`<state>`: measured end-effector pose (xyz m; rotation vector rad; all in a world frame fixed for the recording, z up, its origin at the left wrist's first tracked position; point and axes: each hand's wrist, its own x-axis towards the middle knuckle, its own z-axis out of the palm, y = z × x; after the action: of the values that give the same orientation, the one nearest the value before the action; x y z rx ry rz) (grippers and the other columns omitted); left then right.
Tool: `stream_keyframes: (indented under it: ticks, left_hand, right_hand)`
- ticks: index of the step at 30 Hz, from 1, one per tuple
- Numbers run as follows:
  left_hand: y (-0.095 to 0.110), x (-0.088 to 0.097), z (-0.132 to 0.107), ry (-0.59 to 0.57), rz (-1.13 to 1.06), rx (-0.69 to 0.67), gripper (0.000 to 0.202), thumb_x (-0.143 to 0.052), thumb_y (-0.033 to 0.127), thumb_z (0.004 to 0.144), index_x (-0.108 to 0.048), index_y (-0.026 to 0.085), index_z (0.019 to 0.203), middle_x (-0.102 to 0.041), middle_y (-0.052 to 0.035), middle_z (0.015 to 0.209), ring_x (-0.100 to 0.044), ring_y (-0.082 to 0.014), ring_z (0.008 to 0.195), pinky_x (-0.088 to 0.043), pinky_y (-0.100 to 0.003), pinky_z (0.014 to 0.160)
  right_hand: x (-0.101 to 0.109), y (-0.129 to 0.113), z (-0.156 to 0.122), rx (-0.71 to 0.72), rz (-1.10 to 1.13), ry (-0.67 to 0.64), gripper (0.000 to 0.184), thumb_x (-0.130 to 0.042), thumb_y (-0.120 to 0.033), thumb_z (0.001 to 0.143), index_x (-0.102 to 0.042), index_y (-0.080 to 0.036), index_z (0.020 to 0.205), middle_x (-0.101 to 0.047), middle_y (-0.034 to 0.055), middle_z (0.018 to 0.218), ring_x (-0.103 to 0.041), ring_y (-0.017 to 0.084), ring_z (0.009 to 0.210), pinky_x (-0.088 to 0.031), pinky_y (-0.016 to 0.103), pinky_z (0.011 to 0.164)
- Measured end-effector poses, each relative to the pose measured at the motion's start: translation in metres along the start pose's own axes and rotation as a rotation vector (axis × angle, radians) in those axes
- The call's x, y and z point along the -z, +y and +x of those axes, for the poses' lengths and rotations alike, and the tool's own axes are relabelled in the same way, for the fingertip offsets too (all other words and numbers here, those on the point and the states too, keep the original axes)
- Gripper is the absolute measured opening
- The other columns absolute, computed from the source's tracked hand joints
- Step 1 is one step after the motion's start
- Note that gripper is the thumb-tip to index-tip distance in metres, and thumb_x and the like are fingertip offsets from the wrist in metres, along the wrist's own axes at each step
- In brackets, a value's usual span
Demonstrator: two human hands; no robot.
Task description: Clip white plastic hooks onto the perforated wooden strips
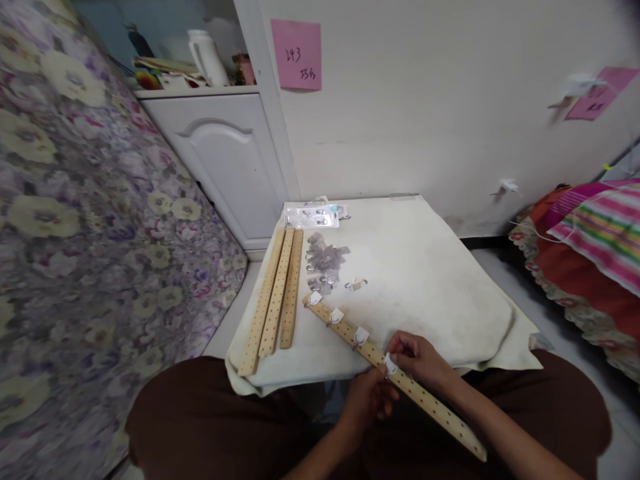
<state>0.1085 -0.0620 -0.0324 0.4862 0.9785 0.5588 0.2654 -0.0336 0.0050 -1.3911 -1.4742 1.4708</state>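
Right hand point(417, 357): thumb and fingers are pinched together on a white tag point(391, 363) at about the middle of the perforated wooden strip point(415, 392). Left hand point(367, 398): fingers are curled at the near edge of the strip, just below that tag; whether they grip the wood or a fitting under the tag cannot be told. The two hands are close together, working at one position.

The strip lies at a slant, its far end over the table and its near end beyond the table edge, above the person's lap. Three attached tags point(336, 315) sit in a spaced row on the far half. The fourth position appears to be in progress. The near half shows open holes only — by judgement, roughly half of this strip is populated.

Outward on the table point(440, 267): one loose fitting point(357, 285) lies apart, near a pile of small bagged pieces point(325, 261). Three other perforated strips point(279, 291) lie side by side at the left — no tags are visible on them. Clear packs point(313, 217) lie behind.
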Motion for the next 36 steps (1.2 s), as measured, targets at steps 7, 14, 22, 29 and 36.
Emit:
stream_keyframes:
  ticks: [7,14,22,29,36]
  left_hand:
    - [0.001,0.000,0.000,-0.016,0.002,0.008,0.044,-0.058,0.057,0.070,-0.057,0.015,0.082,-0.059,0.0034,0.051,-0.043,-0.0065,0.031,-0.016,-0.021,0.037]
    - [0.001,0.000,-0.001,-0.017,0.006,0.012,0.047,-0.058,0.060,0.069,-0.057,0.015,0.083,-0.059,0.0041,0.051,-0.043,-0.0062,0.029,-0.015,-0.021,0.035]
    - [0.002,0.002,-0.004,-0.049,0.001,0.019,0.050,-0.058,0.061,0.068,-0.058,0.013,0.083,-0.061,0.0027,0.054,-0.045,-0.0059,0.030,-0.013,-0.022,0.035]
    - [0.002,0.006,-0.005,-0.072,0.006,0.020,0.051,-0.057,0.064,0.066,-0.054,0.016,0.081,-0.062,0.0025,0.056,-0.046,-0.0062,0.032,-0.013,-0.022,0.037]
    - [0.002,0.011,-0.006,-0.082,0.024,0.023,0.051,-0.054,0.063,0.071,-0.054,0.015,0.088,-0.062,0.0018,0.059,-0.046,-0.0059,0.036,-0.017,-0.021,0.040]
  right_hand:
    - [0.000,0.001,-0.001,0.013,-0.029,0.012,0.003,-0.055,-0.018,0.072,-0.056,-0.018,0.074,-0.049,-0.0060,0.058,-0.043,0.008,0.050,-0.032,0.020,0.047]
    - [0.002,-0.005,-0.005,0.044,-0.067,0.011,0.009,-0.057,-0.024,0.075,-0.058,-0.017,0.081,-0.053,-0.0039,0.065,-0.048,0.011,0.059,-0.037,0.022,0.054]
    - [0.033,0.006,-0.026,-0.011,-0.027,0.025,0.025,-0.059,-0.042,0.079,-0.055,-0.018,0.085,-0.048,-0.0043,0.067,-0.042,0.008,0.053,-0.035,0.020,0.046]
    - [0.078,0.030,-0.086,-0.194,-0.042,0.011,0.031,-0.060,-0.049,0.079,-0.058,-0.018,0.079,-0.058,-0.0001,0.073,-0.052,0.011,0.062,-0.039,0.021,0.051]
    - [0.082,0.054,-0.136,-0.344,0.111,-0.129,0.034,-0.061,-0.051,0.079,-0.065,-0.020,0.093,-0.065,0.0028,0.083,-0.062,0.013,0.075,-0.045,0.020,0.059]
